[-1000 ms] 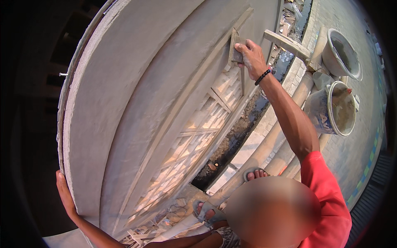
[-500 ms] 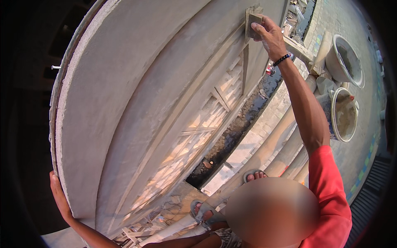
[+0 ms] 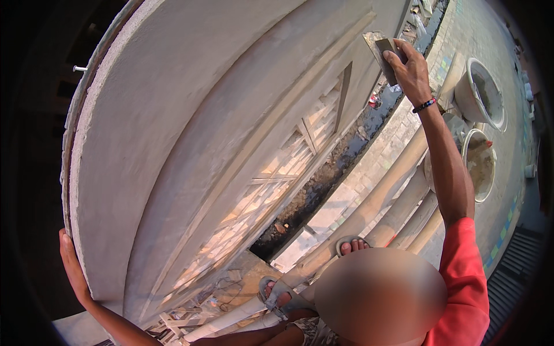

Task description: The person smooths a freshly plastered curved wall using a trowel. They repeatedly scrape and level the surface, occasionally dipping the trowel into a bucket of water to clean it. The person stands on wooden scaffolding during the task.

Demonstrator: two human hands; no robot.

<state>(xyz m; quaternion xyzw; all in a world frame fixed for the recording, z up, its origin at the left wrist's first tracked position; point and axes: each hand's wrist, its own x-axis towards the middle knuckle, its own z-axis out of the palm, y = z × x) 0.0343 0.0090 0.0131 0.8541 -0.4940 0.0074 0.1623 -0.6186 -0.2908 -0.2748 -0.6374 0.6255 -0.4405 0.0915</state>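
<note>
At the upper right, my right hand (image 3: 412, 70) is closed around a small plastering float (image 3: 386, 57), a dark grey block with a thin flat plate that has pale mortar on its face. The float is tilted and looks just off the grey plastered wall (image 3: 231, 115), which has curved stepped mouldings. A dark beaded bracelet circles my right wrist. My left hand (image 3: 74, 265) lies along the rough outer edge of the wall top at the lower left, its visible fingers stretched out against that edge; the rest of its grip is partly hidden.
Below, sandalled feet (image 3: 352, 247) stand on bamboo poles (image 3: 375, 202) over a dark drainage ditch (image 3: 288, 222). A large pale basin (image 3: 470, 95) and a bucket (image 3: 489, 187) holding grey material are at the right. A nail (image 3: 79, 68) juts from the wall's outer edge.
My right hand has drawn the float away from the wall moulding, to the right and down, tilting it. My left hand stays on the wall edge; the view has shifted slightly.
</note>
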